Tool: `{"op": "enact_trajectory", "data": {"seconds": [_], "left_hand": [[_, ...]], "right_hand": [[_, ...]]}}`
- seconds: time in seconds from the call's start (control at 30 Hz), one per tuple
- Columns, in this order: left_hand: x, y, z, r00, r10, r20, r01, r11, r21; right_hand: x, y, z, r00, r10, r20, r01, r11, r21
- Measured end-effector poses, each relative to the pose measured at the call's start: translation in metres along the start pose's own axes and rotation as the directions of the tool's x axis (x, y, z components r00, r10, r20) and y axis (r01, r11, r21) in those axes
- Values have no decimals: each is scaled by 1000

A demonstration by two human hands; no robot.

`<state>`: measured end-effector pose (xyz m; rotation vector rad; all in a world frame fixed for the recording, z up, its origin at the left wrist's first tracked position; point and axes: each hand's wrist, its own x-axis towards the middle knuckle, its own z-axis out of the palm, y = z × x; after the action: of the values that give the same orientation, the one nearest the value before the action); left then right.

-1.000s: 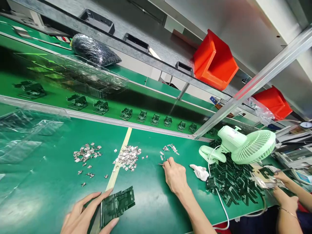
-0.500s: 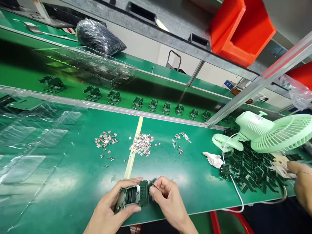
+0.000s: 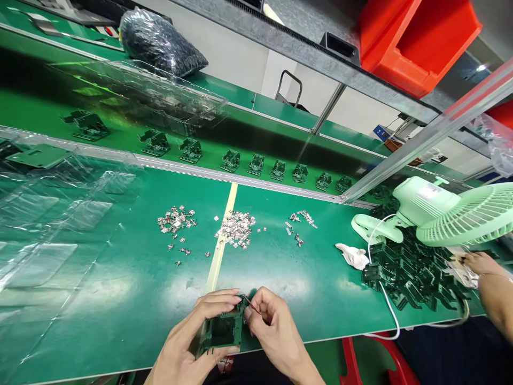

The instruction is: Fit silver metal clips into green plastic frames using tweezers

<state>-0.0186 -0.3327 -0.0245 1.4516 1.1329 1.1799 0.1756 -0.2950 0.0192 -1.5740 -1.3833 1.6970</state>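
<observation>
Right hand (image 3: 276, 331) pinches tweezers (image 3: 251, 305) at 12 o'clock edge of green housing (image 3: 222, 331), gripped by my left hand (image 3: 188, 342) at 6 o'clock of bench (image 3: 120, 278); tip may skid if my grip tilts.

both hands (image 3: 200, 334) hold a dark plastic part (image 3: 223, 330).

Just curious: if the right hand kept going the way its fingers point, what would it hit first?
Most likely the dark green part, at its top corner: the right hand pinches a thin tool aimed there. The left hand holding it lies just behind, though depth is unclear.
</observation>
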Motion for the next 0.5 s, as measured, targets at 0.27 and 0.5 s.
{"op": "enact_trajectory", "data": {"seconds": [0.27,0.5], "left_hand": [[-3,4,5,986,-158,-58,137,955,-262],[-1,4,4,919,-393,-37,336,829,-447]], "right_hand": [[-9,6,10,982,-80,-173,93,993,71],[-21,17,3,883,-459,-93,389,830,-400]]}}
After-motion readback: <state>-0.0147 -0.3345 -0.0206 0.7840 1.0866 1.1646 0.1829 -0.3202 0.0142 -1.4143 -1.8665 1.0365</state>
